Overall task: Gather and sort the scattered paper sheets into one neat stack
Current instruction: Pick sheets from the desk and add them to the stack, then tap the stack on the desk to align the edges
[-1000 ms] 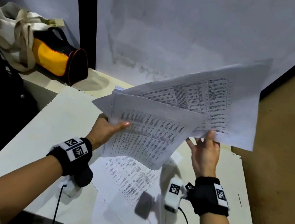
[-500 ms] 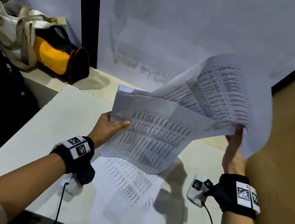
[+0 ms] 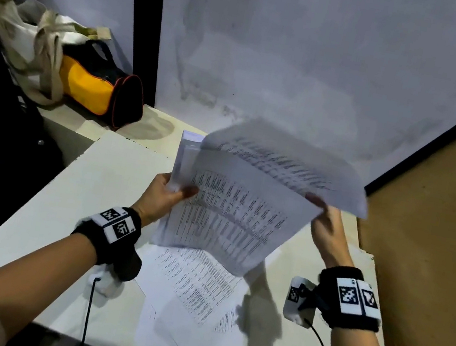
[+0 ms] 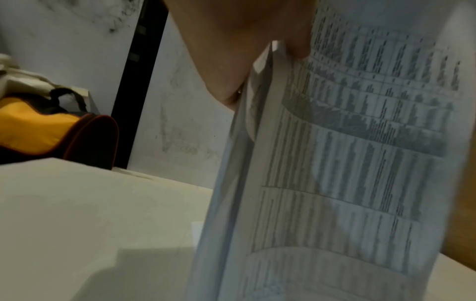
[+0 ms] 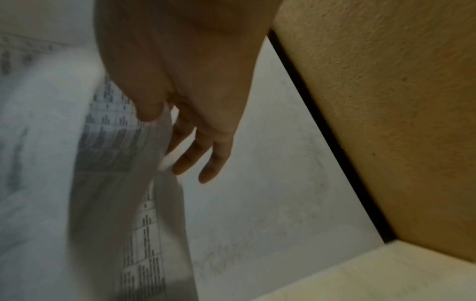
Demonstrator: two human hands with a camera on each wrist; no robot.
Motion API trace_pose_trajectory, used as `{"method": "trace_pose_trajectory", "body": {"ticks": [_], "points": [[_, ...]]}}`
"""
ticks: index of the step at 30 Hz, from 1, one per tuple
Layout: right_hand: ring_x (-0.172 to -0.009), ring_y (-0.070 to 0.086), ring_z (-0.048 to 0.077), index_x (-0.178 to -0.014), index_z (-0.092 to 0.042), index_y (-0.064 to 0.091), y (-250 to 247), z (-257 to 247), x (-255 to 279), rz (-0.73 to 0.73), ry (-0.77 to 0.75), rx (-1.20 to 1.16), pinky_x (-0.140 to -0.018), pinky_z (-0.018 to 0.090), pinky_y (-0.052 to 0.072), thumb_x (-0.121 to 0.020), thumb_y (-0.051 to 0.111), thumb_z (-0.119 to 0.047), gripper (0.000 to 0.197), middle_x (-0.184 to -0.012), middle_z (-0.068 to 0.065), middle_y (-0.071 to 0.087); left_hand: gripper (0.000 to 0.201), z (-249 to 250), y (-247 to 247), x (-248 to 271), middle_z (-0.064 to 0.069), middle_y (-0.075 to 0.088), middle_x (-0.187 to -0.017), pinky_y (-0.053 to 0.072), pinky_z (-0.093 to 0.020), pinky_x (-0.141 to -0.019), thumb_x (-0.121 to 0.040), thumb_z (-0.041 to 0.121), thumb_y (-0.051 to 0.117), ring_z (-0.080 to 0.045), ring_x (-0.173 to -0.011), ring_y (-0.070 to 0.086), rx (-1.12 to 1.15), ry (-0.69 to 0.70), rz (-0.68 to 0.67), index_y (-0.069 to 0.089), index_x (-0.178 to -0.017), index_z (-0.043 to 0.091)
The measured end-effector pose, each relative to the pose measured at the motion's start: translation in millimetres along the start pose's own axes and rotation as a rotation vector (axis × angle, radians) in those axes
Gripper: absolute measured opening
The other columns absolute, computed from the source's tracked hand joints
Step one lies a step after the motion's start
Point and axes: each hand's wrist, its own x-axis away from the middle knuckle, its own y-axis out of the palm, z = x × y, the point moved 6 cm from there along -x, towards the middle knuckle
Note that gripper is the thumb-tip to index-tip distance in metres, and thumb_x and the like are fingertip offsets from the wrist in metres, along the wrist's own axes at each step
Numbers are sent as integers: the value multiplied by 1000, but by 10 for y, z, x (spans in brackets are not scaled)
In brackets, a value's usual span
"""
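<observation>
White matte table (image 3: 68,205) is carrying loose printed sheets (image 3: 195,283), lying flat and fanned near its front edge. Yellow-and-black fabric duffel bag (image 3: 98,89) is sitting at the back left, against the wall. Above the table, a bundle of thin table-printed sheets (image 3: 230,219) is hanging with its long axis running from upper left down to lower right. Left hand (image 3: 163,198) is pinching the bundle's left edge, thumb on the printed face. Right hand (image 3: 326,230) is pinching a single blurred, curling sheet (image 3: 283,161) over the bundle's far side.
</observation>
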Motion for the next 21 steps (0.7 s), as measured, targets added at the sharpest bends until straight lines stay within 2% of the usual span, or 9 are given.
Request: {"method": "trace_pose_trajectory", "body": {"ticks": [2,3,5,7,9,12,17,19,21], "points": [[-93,59,-5,-105,-20,52,-44,150,27,-102,0,-17,-83,26,48,-88,56,-24,18,-105,-9,66,19,8,0,12,8,69,-76,54,-37,-83,-76,22,74,3,-66,66,-34,-32,1,56,-82,19],[-106,57,0,-121,-26,46,-77,248,44,-134,19,-69,-85,28,48,-77,63,-49,52,-118,-12,61,14,-10,-7,-1,9,69,-76,53,-39,-85,-80,14,68,1,-67,66,-60,-37,7,55,-82,19],[-125,46,11,-143,-30,22,-51,517,76,-237,148,-82,-99,40,41,-51,72,-67,112,-140,-7,45,24,-9,-18,-2,0,69,-87,52,-45,-88,-74,26,74,-12,-80,68,-71,-44,4,59,-88,15],[-132,39,11,-147,-28,12,70,710,129,-363,221,13,-105,38,37,-45,76,-57,124,-144,-7,39,68,-20,-32,0,-12,68,-103,51,-48,-91,-57,50,79,-26,-95,66,-45,-63,14,59,-103,4],[-134,37,8,-147,-28,13,210,823,146,-437,255,78,-106,30,36,-44,82,-54,127,-145,-9,37,76,13,3,25,-15,66,-110,49,-50,-94,-59,50,79,-29,-101,64,-58,-71,-6,56,-111,0],[-132,38,10,-145,-27,21,300,809,72,-350,231,103,-109,33,32,-50,85,-47,117,-142,-7,41,41,46,55,29,-12,66,-105,48,-51,-95,-76,31,65,-26,-97,65,-85,-70,-24,58,-106,4],[-108,59,23,-117,-7,47,286,644,-231,-136,225,20,-95,36,47,-73,73,-5,51,-112,5,63,81,-42,-45,20,-16,63,-113,49,-51,-93,-63,53,76,-28,-101,64,-141,-94,33,51,-117,-2],[-95,65,20,-114,-5,53,281,597,-253,-124,214,-25,-89,37,51,-67,78,-8,53,-99,3,68,60,-13,-41,57,-9,65,-107,50,-49,-94,-70,34,77,-24,-96,64,-162,-45,93,53,-114,2],[-97,67,17,-115,-7,58,333,616,-213,-160,216,-31,-89,32,53,-53,87,-22,70,-98,0,73,73,-50,-28,58,6,59,-110,48,-37,-95,-65,27,81,-17,-101,60,-192,22,145,40,-123,14]]}}
